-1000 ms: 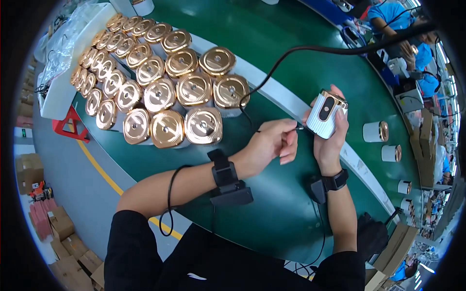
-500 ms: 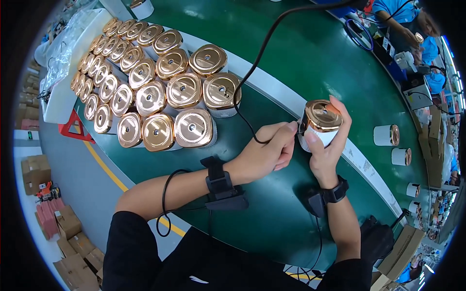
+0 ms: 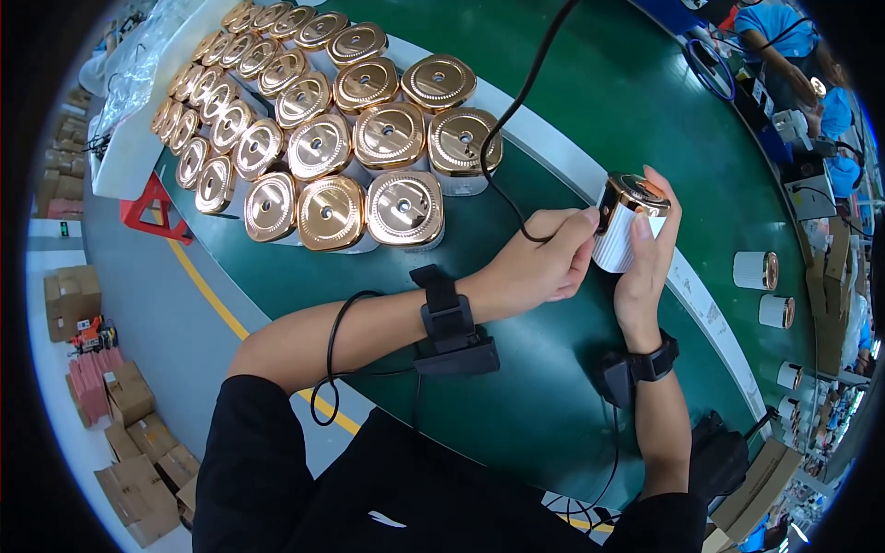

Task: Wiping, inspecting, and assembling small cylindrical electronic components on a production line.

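My right hand [image 3: 643, 290] holds a cylinder-like device [image 3: 616, 247] with a ribbed white body and a shiny rose-gold top, tilted above the bench. Thumb and fingers wrap its right side and upper edge. My left hand [image 3: 544, 263] is closed in a pinch on the end of a black cable [image 3: 485, 158], right against a dark patch on the device's left side. The fingers hide the cable's tip, so I cannot tell whether it is plugged in. Several matching devices [image 3: 389, 135] stand in rows to the left, rose-gold tops up.
A white rail [image 3: 705, 309] divides my green bench [image 3: 516, 369] from a green belt beyond. More devices [image 3: 756, 270] lie on their sides at the right. A white foam box [image 3: 138, 138] and a red stand [image 3: 147, 210] are at the left. People in blue work at the far right.
The view has shifted, so the rows and hands sit farther right. The held device has tilted, showing more of its ribbed side. Both hands keep their holds.
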Tool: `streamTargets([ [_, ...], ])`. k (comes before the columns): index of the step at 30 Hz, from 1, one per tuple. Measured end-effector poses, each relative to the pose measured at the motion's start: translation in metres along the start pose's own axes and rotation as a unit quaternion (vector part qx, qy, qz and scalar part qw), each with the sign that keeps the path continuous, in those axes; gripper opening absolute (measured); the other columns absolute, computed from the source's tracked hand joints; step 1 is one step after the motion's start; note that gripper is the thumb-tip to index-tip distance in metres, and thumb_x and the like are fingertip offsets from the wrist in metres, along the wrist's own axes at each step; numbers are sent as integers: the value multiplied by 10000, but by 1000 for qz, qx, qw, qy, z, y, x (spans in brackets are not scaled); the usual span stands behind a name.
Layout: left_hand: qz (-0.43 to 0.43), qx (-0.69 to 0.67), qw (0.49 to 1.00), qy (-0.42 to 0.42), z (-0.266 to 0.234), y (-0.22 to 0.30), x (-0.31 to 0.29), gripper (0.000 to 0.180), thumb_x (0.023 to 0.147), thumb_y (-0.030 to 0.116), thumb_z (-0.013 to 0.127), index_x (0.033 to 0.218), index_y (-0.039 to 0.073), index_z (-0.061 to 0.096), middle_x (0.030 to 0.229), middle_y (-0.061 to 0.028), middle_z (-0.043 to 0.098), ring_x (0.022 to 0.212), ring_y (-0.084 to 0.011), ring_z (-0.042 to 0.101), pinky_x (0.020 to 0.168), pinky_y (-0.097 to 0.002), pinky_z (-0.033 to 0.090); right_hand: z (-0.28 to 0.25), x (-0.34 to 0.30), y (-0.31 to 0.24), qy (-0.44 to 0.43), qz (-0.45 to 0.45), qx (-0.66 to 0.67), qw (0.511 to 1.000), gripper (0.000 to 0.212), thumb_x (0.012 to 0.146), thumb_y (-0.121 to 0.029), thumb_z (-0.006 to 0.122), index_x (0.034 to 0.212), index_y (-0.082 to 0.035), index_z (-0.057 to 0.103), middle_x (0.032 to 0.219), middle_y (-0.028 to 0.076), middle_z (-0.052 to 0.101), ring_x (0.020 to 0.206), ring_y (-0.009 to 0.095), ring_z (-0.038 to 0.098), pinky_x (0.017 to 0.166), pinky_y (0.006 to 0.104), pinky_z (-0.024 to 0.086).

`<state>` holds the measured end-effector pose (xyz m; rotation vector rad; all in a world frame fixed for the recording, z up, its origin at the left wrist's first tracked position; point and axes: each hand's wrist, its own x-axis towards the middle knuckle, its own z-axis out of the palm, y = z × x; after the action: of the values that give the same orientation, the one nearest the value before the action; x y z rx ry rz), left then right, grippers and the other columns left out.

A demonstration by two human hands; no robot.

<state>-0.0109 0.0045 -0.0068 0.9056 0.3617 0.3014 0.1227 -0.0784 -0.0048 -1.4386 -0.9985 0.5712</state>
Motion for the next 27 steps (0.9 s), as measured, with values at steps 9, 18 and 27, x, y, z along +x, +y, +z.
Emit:
streamTargets([
  [9, -6, -88, 996, -22, -8, 0, 7, 391, 1001, 300, 396, 681, 75, 376, 544, -33, 401, 478, -133, 401, 453, -270, 315, -19, 14, -14, -26, -173, -219, 960, 477, 938, -148, 526, 1357, -5, 348, 1220, 135, 498, 1093, 196, 504, 965, 321, 390],
  [18, 8, -118, 993, 4, -8, 0, 5, 371, 995, 299, 405, 695, 82, 372, 550, -31, 383, 491, -145, 410, 487, -277, 328, -137, 89, 6, 126, -26, -455, 881, 407, 822, -278, 741, 993, -26, 470, 1000, 93, 543, 927, 205, 522, 866, 337, 415],
  [27, -17, -139, 990, -20, -7, 3, 7, 387, 988, 299, 416, 671, 82, 367, 536, -21, 362, 472, -136, 397, 475, -276, 326, 17, 329, 52, 194, -160, -336, 908, 770, 748, -442, 762, 1270, 28, 448, 1243, 167, 526, 1146, 298, 517, 982, 359, 400],
])
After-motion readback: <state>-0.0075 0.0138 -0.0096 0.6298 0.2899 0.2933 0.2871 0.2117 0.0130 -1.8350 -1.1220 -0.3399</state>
